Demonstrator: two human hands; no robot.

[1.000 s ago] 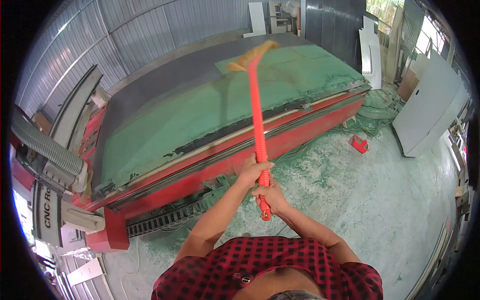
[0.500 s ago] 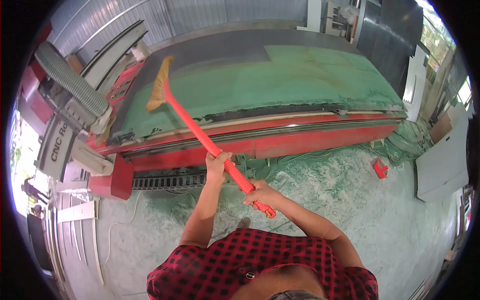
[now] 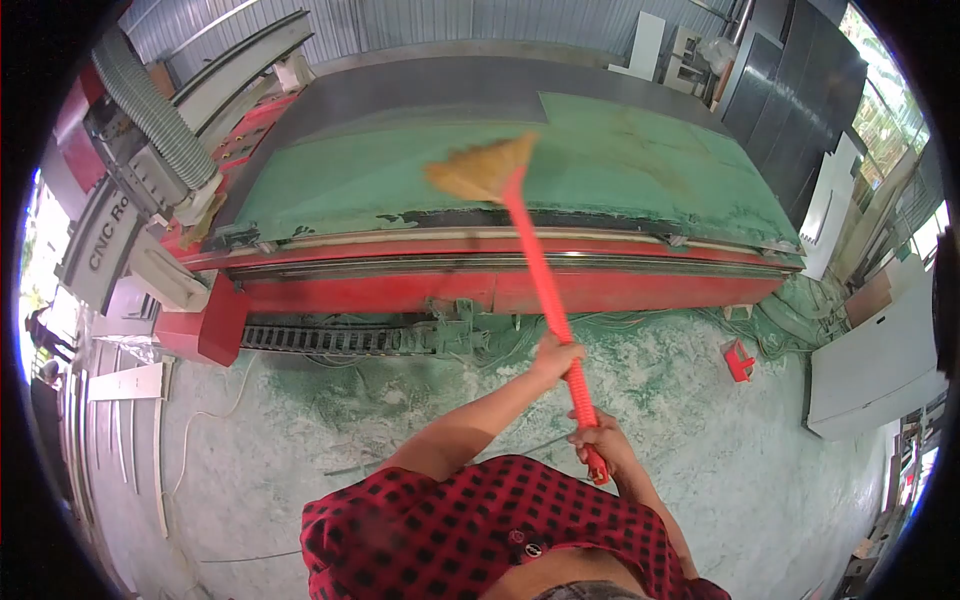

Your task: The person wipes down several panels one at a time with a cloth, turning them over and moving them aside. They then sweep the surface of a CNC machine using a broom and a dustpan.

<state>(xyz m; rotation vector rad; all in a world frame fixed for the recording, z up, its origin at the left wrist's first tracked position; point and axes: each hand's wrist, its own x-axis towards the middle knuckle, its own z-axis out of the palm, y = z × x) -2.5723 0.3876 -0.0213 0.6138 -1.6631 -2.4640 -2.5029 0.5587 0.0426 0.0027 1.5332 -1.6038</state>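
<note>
A broom with a long red handle and yellow-brown bristles (image 3: 485,168) is held up in front of me. Its bristles are blurred and show over the green surface of the machine bed (image 3: 350,180); contact cannot be made out. My left hand (image 3: 557,358) grips the middle of the red handle. Lower down, near the handle's end, my right hand (image 3: 603,440) is wrapped round it. Greenish dust lies along the near edge of the bed, above the red side rail.
The CNC machine's gantry (image 3: 100,240) with a grey hose (image 3: 150,105) stands at the left. A black cable chain (image 3: 330,340) runs below the bed. On the dusty floor are a red object (image 3: 738,362) and cables. A grey cabinet (image 3: 870,375) stands right.
The broom head has swung from the left part of the bed toward its middle, and both hands have moved right with the handle. The view has shifted slightly.
</note>
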